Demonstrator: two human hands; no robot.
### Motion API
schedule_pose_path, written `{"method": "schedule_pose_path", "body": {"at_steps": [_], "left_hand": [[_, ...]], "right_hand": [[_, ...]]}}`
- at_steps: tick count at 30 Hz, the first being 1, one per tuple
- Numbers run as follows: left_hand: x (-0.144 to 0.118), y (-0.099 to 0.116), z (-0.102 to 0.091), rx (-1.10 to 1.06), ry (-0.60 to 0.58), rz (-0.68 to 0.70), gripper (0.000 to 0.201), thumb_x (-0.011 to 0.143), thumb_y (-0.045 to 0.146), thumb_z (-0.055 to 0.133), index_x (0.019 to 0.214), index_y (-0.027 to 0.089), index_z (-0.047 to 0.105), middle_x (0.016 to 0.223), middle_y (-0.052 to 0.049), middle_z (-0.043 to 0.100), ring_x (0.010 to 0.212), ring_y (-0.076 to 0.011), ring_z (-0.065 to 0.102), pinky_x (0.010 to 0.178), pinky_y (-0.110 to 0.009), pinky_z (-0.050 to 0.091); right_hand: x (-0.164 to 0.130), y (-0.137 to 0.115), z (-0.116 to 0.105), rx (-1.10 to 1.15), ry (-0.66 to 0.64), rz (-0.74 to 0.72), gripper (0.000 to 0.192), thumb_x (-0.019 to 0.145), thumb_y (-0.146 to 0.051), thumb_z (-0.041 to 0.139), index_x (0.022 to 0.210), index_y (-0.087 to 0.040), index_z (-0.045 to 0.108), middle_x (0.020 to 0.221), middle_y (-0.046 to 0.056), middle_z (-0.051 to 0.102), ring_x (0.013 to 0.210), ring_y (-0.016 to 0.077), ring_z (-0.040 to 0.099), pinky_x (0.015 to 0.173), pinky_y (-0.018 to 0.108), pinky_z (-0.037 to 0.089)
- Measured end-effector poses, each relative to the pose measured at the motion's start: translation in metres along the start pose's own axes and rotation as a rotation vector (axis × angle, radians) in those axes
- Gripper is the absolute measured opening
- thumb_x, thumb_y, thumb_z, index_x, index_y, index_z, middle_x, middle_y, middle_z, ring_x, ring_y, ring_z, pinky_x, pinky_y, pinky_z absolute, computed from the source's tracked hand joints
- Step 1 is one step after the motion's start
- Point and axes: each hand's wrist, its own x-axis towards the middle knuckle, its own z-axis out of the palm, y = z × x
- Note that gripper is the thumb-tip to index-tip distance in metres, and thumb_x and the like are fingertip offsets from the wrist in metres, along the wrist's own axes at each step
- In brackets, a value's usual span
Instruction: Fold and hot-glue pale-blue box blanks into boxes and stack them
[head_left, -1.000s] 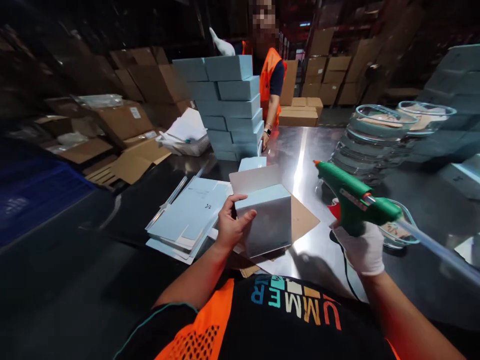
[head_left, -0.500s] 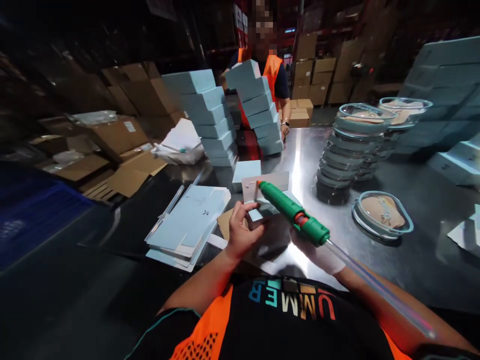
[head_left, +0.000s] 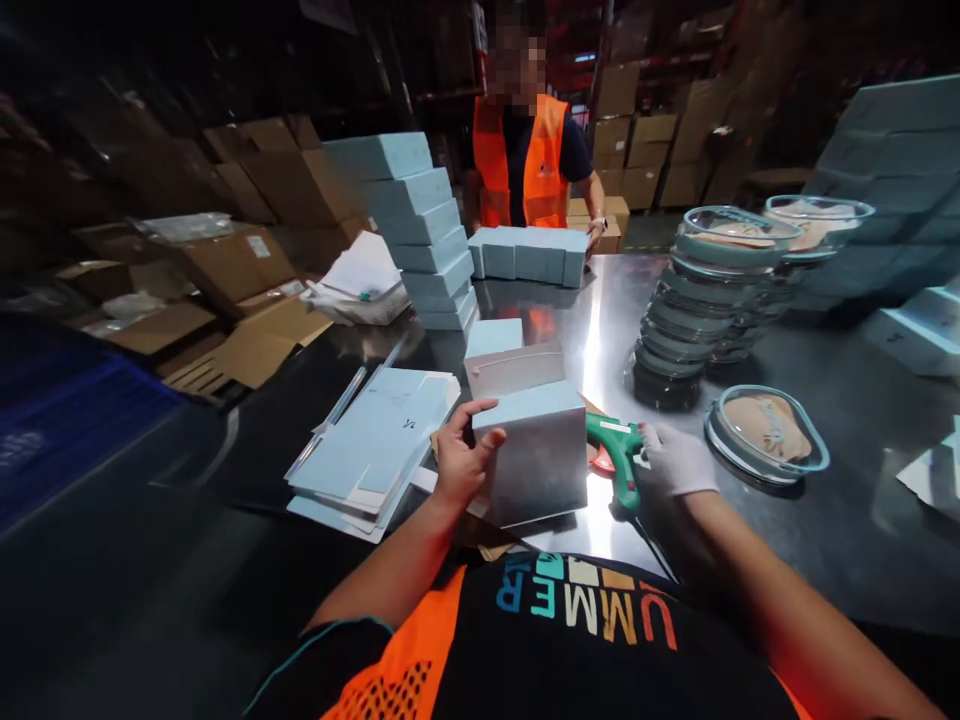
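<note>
fingers point(head_left: 480, 415) of the left hand point(head_left: 457, 462) are curled over the top left edge of the pale blue box point(head_left: 536, 455), clamped on it, thumb on the near side, while the box stands on the steel surface point(head_left: 862, 520) just in front of the person's chest. over on the right, the gloved right hand point(head_left: 675, 462) rests against the green glue gun point(head_left: 616, 450), which lies flat beside the box; whether those fingers are closed round the handle i cannot tell. that box looks like light, stiff card, probably hollow, so corners and walls could dent; best held by opposite edges, not squeezed mid-panel. it sits nearly cube-shaped with no clear long axis, one corner turned toward the camera. the gun's nozzle end is hidden behind the box.
</note>
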Motion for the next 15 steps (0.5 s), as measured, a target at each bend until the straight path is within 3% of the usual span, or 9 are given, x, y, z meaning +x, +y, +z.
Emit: {"method": "schedule_pose_path", "body": {"at_steps": [2,4,5,9,12,15], "left_hand": [[0.000,-0.001,0.003,-0.017,-0.027,0.023,0.073,0.072,0.081,0.090,0.111,0.020,0.081,0.096,-0.008,0.080,0.089,-0.0245,0.073,0.080,-0.032,0.057],[-0.001,-0.002,0.008,-0.040,-0.060,0.084,0.069,0.073,0.079,0.091,0.108,0.020,0.082,0.100,-0.009,0.080,0.093,-0.0259,0.074,0.084,-0.034,0.058],[-0.002,-0.002,0.010,-0.039,-0.080,0.125,0.066,0.075,0.077,0.091,0.107,0.020,0.082,0.100,-0.009,0.079,0.093,-0.0259,0.074,0.084,-0.034,0.058],[-0.005,-0.008,0.014,0.025,-0.135,0.279,0.059,0.082,0.076,0.086,0.104,0.021,0.081,0.106,-0.010,0.076,0.098,-0.0268,0.074,0.089,-0.038,0.059],[-0.006,-0.013,0.014,-0.009,-0.051,0.358,0.059,0.078,0.075,0.090,0.102,0.024,0.072,0.123,-0.013,0.073,0.118,-0.0301,0.074,0.101,-0.044,0.059],[-0.003,-0.015,0.009,-0.092,-0.038,0.427,0.058,0.077,0.071,0.094,0.103,0.027,0.067,0.109,-0.008,0.074,0.114,-0.0280,0.075,0.105,-0.048,0.060]], "right_hand": [[0.000,-0.016,0.000,0.152,-0.025,-0.034,0.066,0.090,-0.085,0.060,0.104,-0.023,0.075,0.102,0.016,0.082,0.098,0.0335,0.080,0.087,0.049,0.066],[-0.003,-0.042,0.008,0.399,-0.134,-0.086,0.079,0.087,-0.084,0.068,0.138,-0.023,0.067,0.136,0.017,0.078,0.120,0.0316,0.077,0.102,0.048,0.064],[-0.005,-0.056,0.013,0.497,-0.204,-0.111,0.085,0.086,-0.081,0.074,0.146,-0.023,0.062,0.144,0.017,0.074,0.127,0.0314,0.074,0.109,0.049,0.062],[-0.009,-0.085,0.027,0.504,-0.330,-0.177,0.071,0.088,-0.071,0.078,0.138,-0.021,0.065,0.137,0.014,0.077,0.128,0.0335,0.073,0.117,0.053,0.057],[-0.010,-0.070,0.024,0.406,-0.315,-0.344,0.071,0.083,-0.069,0.087,0.132,-0.022,0.066,0.138,0.016,0.076,0.130,0.0362,0.073,0.115,0.054,0.058],[-0.016,-0.048,0.018,0.346,-0.314,-0.599,0.059,0.084,-0.056,0.093,0.126,-0.024,0.068,0.156,0.019,0.067,0.144,0.0373,0.066,0.119,0.056,0.057]]}}
